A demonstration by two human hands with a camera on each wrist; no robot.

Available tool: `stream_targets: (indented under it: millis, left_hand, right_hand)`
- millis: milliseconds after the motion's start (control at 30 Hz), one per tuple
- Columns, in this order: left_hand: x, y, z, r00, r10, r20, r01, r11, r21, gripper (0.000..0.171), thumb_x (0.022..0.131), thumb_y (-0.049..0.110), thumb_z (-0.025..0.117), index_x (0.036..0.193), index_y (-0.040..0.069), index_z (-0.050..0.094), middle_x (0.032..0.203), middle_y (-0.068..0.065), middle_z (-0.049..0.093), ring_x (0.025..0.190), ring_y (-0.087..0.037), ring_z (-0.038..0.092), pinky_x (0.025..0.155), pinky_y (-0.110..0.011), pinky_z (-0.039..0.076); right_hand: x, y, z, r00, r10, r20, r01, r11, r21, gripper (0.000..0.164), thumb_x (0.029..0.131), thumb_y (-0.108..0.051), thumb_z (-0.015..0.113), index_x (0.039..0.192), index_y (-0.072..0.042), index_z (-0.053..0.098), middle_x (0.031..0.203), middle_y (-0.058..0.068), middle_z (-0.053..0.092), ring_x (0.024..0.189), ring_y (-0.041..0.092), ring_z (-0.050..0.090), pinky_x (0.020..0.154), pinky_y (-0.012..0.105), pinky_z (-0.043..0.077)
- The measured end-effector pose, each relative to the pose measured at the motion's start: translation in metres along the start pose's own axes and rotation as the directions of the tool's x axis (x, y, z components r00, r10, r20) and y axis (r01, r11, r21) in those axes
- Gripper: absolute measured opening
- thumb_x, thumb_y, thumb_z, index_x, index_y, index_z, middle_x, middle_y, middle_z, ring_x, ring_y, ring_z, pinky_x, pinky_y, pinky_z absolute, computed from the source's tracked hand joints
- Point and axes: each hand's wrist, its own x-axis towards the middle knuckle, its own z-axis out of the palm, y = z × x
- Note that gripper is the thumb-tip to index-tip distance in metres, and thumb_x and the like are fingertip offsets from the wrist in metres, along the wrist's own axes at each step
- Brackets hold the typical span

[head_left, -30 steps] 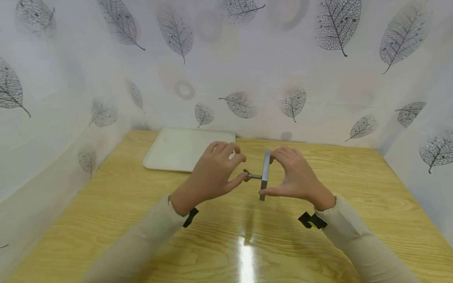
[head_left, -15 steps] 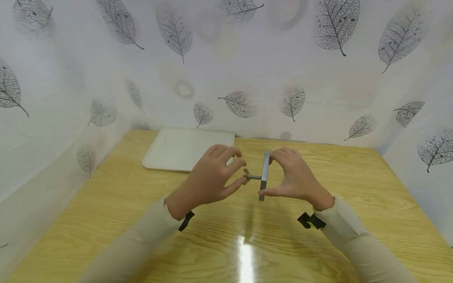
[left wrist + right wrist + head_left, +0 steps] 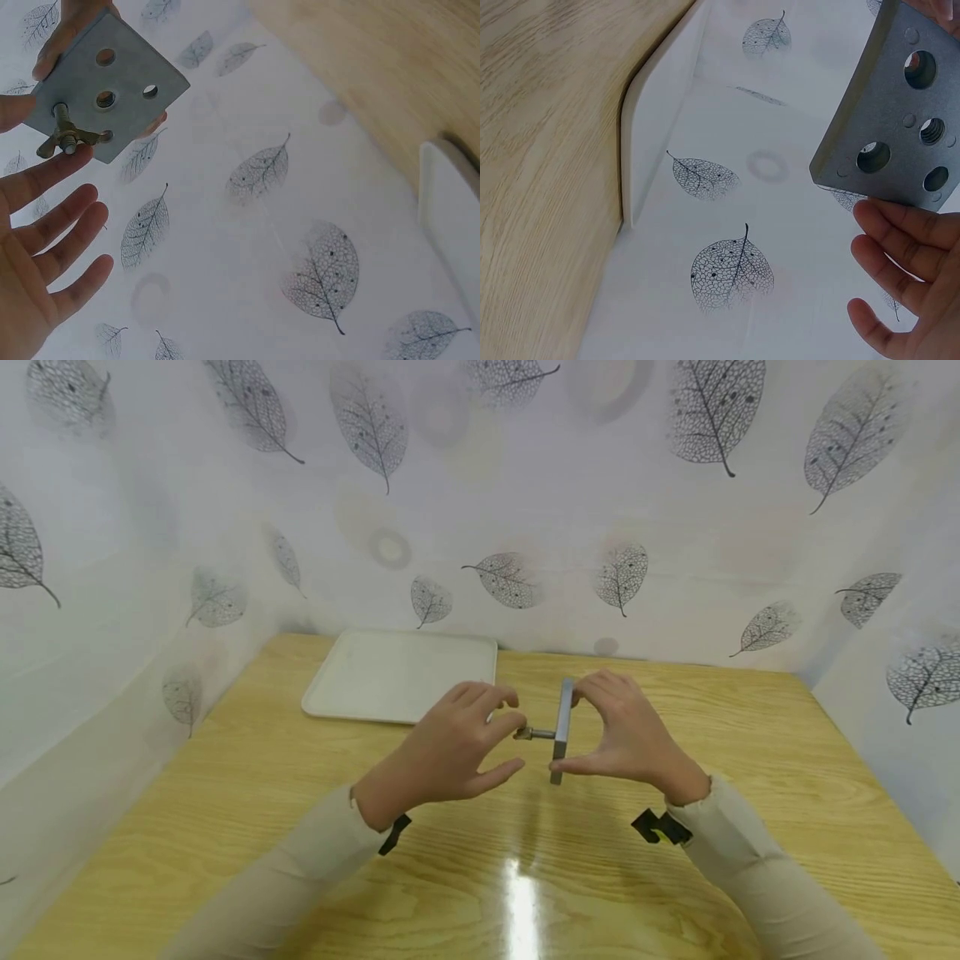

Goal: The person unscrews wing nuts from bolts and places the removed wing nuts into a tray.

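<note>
My right hand (image 3: 626, 739) grips a grey metal plate (image 3: 562, 727) by its edges, thumb below and fingers above, holding it upright over the table. A bolt (image 3: 543, 734) sticks out of the plate to the left, with a brass-coloured wing nut (image 3: 522, 733) at its end. My left hand (image 3: 465, 747) is beside the nut. In the left wrist view the extended index finger (image 3: 52, 171) touches one wing of the wing nut (image 3: 88, 137), while the thumb stands apart. Several round holes pierce the plate (image 3: 889, 112), as the right wrist view shows.
A white tray (image 3: 390, 681) lies at the back left of the wooden table (image 3: 420, 877). Behind the table hangs a leaf-printed white cloth (image 3: 547, 477), which also covers the sides.
My left thumb has left the wing nut and swung down, and the left hand sits slightly lower with the index finger at the nut. The wings have turned. The right hand and plate stay put.
</note>
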Motion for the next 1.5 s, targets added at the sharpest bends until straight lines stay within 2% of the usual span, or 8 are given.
stream_targets:
  millis: [100,367,600,867,1067,1233,1500]
  left_hand:
    - [0.001,-0.001,0.002,1.000,-0.013,0.010,0.013,1.000,0.000,0.029,0.083,0.037,0.067,0.100,0.014,0.064,0.107,-0.005,0.059,0.097,-0.021,0.057,0.093,-0.037,0.046]
    - [0.008,-0.007,0.001,0.998,-0.052,-0.044,0.052,0.999,0.008,0.021,0.084,0.032,0.068,0.095,0.014,0.065,0.101,-0.004,0.060,0.091,-0.020,0.058,0.089,-0.036,0.048]
    - [0.012,-0.008,0.001,0.994,-0.094,-0.054,0.096,0.995,0.023,0.019,0.084,0.030,0.068,0.094,0.013,0.066,0.100,-0.004,0.060,0.091,-0.020,0.059,0.089,-0.037,0.048]
    - [0.008,-0.004,0.001,0.988,-0.051,-0.146,0.047,0.998,-0.032,0.017,0.083,0.025,0.069,0.092,0.012,0.064,0.102,-0.006,0.059,0.093,-0.022,0.059,0.089,-0.036,0.048]
    - [0.003,-0.002,0.003,0.993,-0.053,-0.102,0.044,0.996,-0.082,0.019,0.083,0.028,0.068,0.091,0.013,0.062,0.102,-0.006,0.057,0.091,-0.021,0.058,0.088,-0.036,0.047]
    - [0.000,-0.003,0.007,0.996,-0.052,-0.076,0.046,0.996,-0.079,0.022,0.083,0.031,0.068,0.093,0.013,0.062,0.103,-0.005,0.057,0.092,-0.020,0.058,0.089,-0.036,0.047]
    - [0.005,-0.008,0.004,0.994,-0.050,-0.094,0.046,0.998,-0.040,0.021,0.083,0.030,0.068,0.093,0.013,0.063,0.102,-0.005,0.058,0.091,-0.020,0.058,0.087,-0.035,0.048]
  right_hand:
    - [0.000,-0.001,0.000,1.000,-0.003,0.002,0.003,1.000,0.000,0.086,0.063,-0.086,0.049,0.101,-0.011,0.060,0.091,0.003,0.061,0.094,0.023,0.054,0.081,0.045,0.038]
    - [0.001,-0.003,0.001,1.000,-0.019,-0.010,0.019,1.000,0.001,0.088,0.063,-0.088,0.045,0.100,-0.009,0.060,0.091,0.002,0.061,0.093,0.022,0.053,0.081,0.045,0.039]
    - [0.001,-0.003,0.002,0.999,-0.026,-0.020,0.026,1.000,-0.002,0.090,0.063,-0.088,0.044,0.101,-0.008,0.060,0.089,0.002,0.061,0.091,0.022,0.053,0.084,0.048,0.040]
    - [0.001,-0.002,-0.001,1.000,-0.016,-0.025,0.016,1.000,-0.006,0.091,0.063,-0.088,0.045,0.102,-0.007,0.061,0.091,0.003,0.061,0.092,0.023,0.054,0.080,0.044,0.039]
    - [0.002,-0.002,-0.001,1.000,-0.013,-0.021,0.013,1.000,0.004,0.089,0.063,-0.087,0.047,0.101,-0.009,0.061,0.091,0.002,0.061,0.093,0.023,0.054,0.080,0.044,0.038]
    - [0.002,-0.002,0.000,1.000,-0.012,-0.013,0.012,1.000,0.010,0.090,0.063,-0.088,0.046,0.103,-0.008,0.061,0.091,0.002,0.061,0.093,0.024,0.054,0.081,0.046,0.038]
    - [0.003,-0.004,0.000,1.000,-0.011,-0.015,0.011,1.000,0.003,0.089,0.062,-0.088,0.047,0.102,-0.009,0.061,0.091,0.002,0.061,0.094,0.024,0.054,0.080,0.046,0.038]
